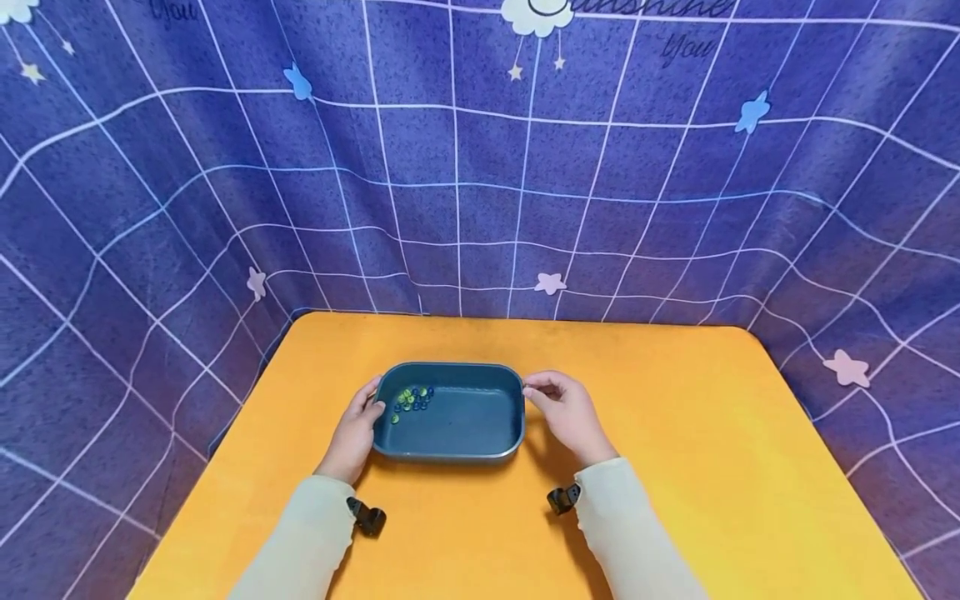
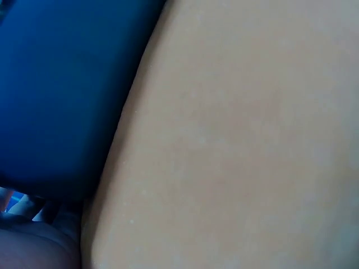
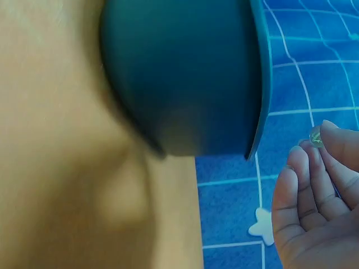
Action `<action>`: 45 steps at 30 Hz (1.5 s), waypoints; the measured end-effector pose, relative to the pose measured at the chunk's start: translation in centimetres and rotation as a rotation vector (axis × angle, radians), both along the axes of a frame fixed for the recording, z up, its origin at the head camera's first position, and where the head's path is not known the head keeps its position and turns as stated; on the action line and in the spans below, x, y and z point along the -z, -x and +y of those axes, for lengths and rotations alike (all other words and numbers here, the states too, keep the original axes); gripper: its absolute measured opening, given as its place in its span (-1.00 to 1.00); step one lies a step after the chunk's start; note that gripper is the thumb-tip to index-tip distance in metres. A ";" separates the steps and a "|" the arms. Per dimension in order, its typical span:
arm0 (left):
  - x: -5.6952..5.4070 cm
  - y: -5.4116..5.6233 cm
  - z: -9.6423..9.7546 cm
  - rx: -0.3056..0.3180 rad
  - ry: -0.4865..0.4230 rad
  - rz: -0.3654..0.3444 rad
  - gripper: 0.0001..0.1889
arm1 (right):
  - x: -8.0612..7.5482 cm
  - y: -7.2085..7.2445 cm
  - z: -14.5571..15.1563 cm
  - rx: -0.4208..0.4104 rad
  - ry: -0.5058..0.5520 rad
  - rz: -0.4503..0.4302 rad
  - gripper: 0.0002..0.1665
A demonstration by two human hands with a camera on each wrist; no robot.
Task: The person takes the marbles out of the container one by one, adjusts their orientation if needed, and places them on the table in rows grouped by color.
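Steadied on one side, pinched on the other

The background is filled by a purple-blue curtain (image 1: 480, 150), met by the back edge of the orange table (image 1: 720, 450). Most open room is offered to the right of the right forearm and between the forearms; a narrower strip is left behind the dark teal tray (image 1: 472, 421), which is placed near the table's middle, apart from its edges. Whether it lies wholly flat cannot be told.

The tray's left end is gripped by the left hand (image 1: 356, 433), thumb over the rim. Beside the right end, the right hand (image 1: 566, 412) is held with thumb and forefinger closed in a pinch, the other fingers loosely bent; contact with the rim cannot be confirmed.

Green and dark blue marbles (image 1: 410, 399) are gathered at the tray's left, its right floor being bare. A glassy held marble (image 3: 316, 138) is pinched at the right fingertips.

The step in hand is judged to be the handling of one marble while the tray is steadied. For any move inward, the raised rim would need to be cleared and a low, gentle release made.
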State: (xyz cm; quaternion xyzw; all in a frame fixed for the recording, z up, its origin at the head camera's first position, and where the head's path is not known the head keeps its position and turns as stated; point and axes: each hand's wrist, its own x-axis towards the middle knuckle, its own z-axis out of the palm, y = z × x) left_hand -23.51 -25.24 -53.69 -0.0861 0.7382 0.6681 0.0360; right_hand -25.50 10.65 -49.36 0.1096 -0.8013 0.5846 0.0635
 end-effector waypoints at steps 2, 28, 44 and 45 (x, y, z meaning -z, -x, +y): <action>0.0 0.1 0.0 0.003 0.001 0.005 -0.42 | 0.2 0.2 0.4 0.007 -0.006 -0.008 -0.82; 0.0 0.3 0.2 -0.010 -0.002 0.000 -0.42 | 5.3 1.5 1.8 0.087 -0.099 -0.197 -0.84; -0.2 -0.2 0.4 -0.014 0.003 0.006 -0.43 | 6.3 1.2 1.3 0.112 -0.147 -0.162 -0.86; -0.2 -0.2 0.4 -0.013 0.000 0.009 -0.42 | 6.3 1.3 1.2 0.109 -0.153 -0.159 -0.86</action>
